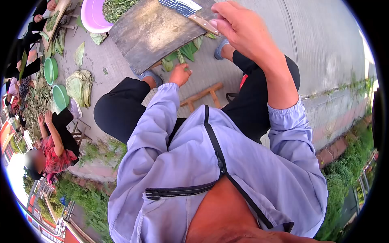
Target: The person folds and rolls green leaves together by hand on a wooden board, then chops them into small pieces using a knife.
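Note:
Low in front of me is a dark wooden board [152, 34]. A knife [204, 25] with a wooden handle and a patterned blade lies across its upper right part. My right hand [243, 30] is just right of the handle, fingers loosely bent and slightly apart, with nothing visible between them. Below the board's near edge, my left hand [180, 75] is closed around the stems of some green leaves. More broad green leaves [188, 50] show under the board's edge beside that hand.
A pink basin [92, 16] holding chopped greens [115, 9] stands left of the board. Green basins [60, 97], pale leaves [79, 87] and a seated person in red [56, 156] are at the left. Between my legs is a wooden stool frame [202, 96].

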The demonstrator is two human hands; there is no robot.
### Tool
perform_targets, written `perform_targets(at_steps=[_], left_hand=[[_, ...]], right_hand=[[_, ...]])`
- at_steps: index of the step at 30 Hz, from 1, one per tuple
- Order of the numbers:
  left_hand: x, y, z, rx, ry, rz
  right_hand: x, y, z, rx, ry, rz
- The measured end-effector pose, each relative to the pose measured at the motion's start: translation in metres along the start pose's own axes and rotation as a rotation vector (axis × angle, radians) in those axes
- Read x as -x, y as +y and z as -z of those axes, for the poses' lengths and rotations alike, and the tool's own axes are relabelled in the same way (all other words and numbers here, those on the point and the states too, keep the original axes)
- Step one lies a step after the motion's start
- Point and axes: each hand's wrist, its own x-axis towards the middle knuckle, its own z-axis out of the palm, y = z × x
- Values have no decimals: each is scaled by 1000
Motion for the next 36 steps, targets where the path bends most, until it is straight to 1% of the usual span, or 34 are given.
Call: perform_targets(at_steps=[2,3,5,8,11,14,17,20,23,26,29,32,35,36], left_hand=[[10,-3,-7,34,34,-38],[-25,-3,-7,89,31,-3],[-25,-4,-11,198,10,92],[-40,0,-16,377,-8,177],[-55,5,-9,456,-32,240],[-73,-1,-13,526,-31,297],[-90,-10,-20,631,-59,375],[-96,-3,-16,683,-91,442],[-105,-11,-25,755,-99,482],[-112,-14,-27,764,-137,501],[-132,-67,-52,927,-121,495],[-120,-29,-44,874,3,476],[-144,-77,-75,890,69,389],[-140,-69,-72,967,118,385]], right_hand=[[14,-17,14,18,26,5],[-3,6,8,19,38,-9],[5,11,10,6,43,-54],[9,12,14,-33,43,-89],[6,7,21,13,0,-129],[11,12,6,-18,111,-127],[10,12,5,-26,129,-125],[8,17,3,-23,142,-97],[9,22,6,40,77,-92],[8,25,6,44,47,-81],[6,26,7,27,28,-75],[6,27,6,18,8,-79],[6,25,5,14,5,-89],[6,25,4,12,6,-91]])
